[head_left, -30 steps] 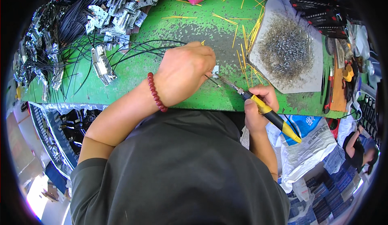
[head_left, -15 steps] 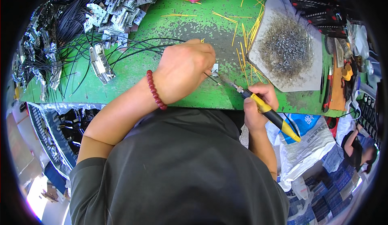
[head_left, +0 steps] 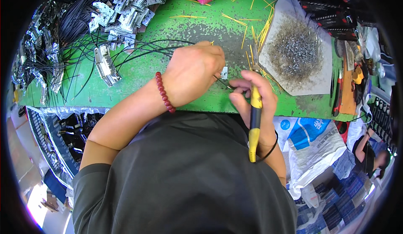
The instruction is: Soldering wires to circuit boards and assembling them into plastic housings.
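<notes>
My left hand [head_left: 194,71] is closed around black cables [head_left: 147,49] that run in from the left. A short black wire end [head_left: 221,82] sticks out from under its fingers, beside a small white circuit board piece [head_left: 225,72]. In my right hand [head_left: 261,93] a yellow and black soldering iron [head_left: 255,120] lies across the fingers, its tip pointing away from me. The right thumb and fingertips are close to the wire end; whether they touch it I cannot tell.
At the back left lie heaped circuit boards [head_left: 126,17] with black wires. A metal-cased part [head_left: 105,66] sits nearer. Yellow sticks [head_left: 264,32] are scattered near a pale board [head_left: 325,72] bearing grey metallic bits. Tools [head_left: 340,87] stand at the right edge of the green table [head_left: 184,32].
My right hand has turned the soldering iron from slanting toward the wire to nearly straight ahead, and its fingertips have moved left toward the wire end. My left hand has barely moved.
</notes>
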A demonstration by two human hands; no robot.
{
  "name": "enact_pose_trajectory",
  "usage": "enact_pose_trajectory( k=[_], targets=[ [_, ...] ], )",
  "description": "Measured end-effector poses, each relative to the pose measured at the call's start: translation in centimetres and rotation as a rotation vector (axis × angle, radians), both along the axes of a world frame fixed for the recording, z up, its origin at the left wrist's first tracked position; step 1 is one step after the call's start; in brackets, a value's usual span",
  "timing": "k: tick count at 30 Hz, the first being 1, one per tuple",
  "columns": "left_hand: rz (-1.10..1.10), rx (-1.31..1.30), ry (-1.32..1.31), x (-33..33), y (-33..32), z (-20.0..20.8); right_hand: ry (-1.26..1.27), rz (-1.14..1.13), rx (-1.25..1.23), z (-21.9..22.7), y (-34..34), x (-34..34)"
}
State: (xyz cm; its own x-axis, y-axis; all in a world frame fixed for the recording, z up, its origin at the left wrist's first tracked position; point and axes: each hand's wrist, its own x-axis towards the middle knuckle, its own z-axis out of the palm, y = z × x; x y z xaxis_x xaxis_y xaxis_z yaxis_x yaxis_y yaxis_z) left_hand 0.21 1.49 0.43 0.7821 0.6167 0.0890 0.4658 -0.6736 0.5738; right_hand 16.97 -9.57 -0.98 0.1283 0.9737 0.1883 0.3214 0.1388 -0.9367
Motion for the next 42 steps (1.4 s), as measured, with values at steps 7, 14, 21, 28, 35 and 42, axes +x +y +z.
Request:
enact_pose_trajectory(
  k=[7,14,21,28,35,42],
  targets=[
    [-0.015,-0.018,-0.017,-0.2,0.1,0.1,0.022,-0.085,0.072,-0.6,1.1,-0.7],
    [-0.021,-0.109,-0.019,-0.2,0.0,1.2,-0.129,0.002,0.014,-0.3,1.8,0.0],
    [0.010,-0.081,-0.028,-0.2,0.1,0.8,0.016,-0.146,-0.001,-1.3,1.3,-0.1],
    [0.047,-0.107,-0.068,-0.5,-0.3,0.9,0.106,-0.123,-0.024,-1.4,0.9,-0.9],
    [0.076,-0.117,-0.050,-0.5,-0.6,0.8,0.095,-0.132,-0.056,-0.6,0.7,-0.7],
    [0.065,-0.104,-0.049,-0.6,-0.7,0.8,0.029,-0.110,0.050,-1.2,1.4,-0.8]
  ],
)
